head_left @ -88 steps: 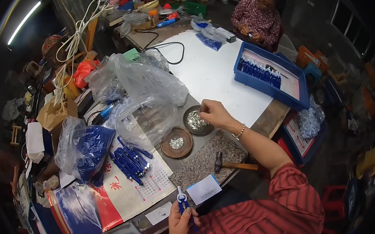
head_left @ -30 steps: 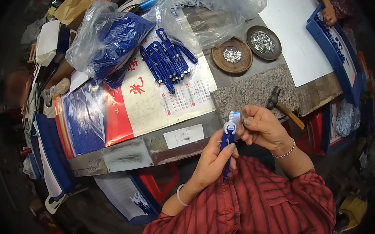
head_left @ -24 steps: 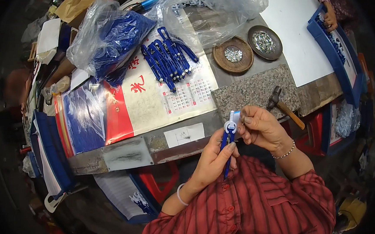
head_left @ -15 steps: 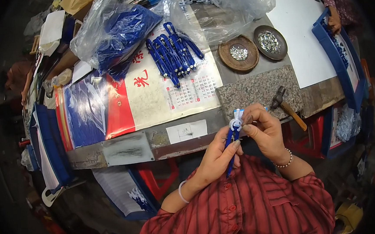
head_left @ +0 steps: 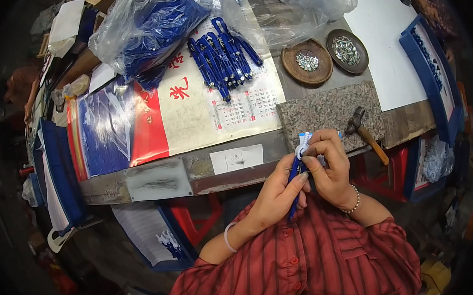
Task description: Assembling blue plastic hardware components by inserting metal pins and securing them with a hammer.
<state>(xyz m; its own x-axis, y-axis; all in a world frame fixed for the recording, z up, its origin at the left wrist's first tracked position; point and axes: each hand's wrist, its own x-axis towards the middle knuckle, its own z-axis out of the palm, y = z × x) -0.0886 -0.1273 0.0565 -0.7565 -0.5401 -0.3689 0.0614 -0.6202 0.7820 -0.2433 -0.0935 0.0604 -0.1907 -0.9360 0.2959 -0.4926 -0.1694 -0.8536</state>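
Note:
A slim blue plastic handle piece [head_left: 293, 208] stands nearly upright in my left hand [head_left: 275, 197], whose fingers and thumb are closed around it. At its top end is a white curved plastic part [head_left: 301, 152]. My right hand [head_left: 331, 168] pinches this white part between thumb and fingers; its fingertips partly cover it. Both hands are in front of my body, just off the table's near edge. Beyond them on the table, a granite slab [head_left: 327, 108] bears a hammer [head_left: 366, 135] with a wooden handle.
Two round bowls [head_left: 321, 79] hold small metal pieces. A pile of similar blue pieces [head_left: 222, 61] lies on a printed sheet [head_left: 191, 128], beside a clear plastic bag [head_left: 157, 32] of blue parts. Blue trays [head_left: 66, 181] stand around the table. Another person [head_left: 429, 2] is at the far right.
The view has shifted slightly. My right fingers now cover more of the white part, which has tilted a little to the right. My left hand keeps its hold.

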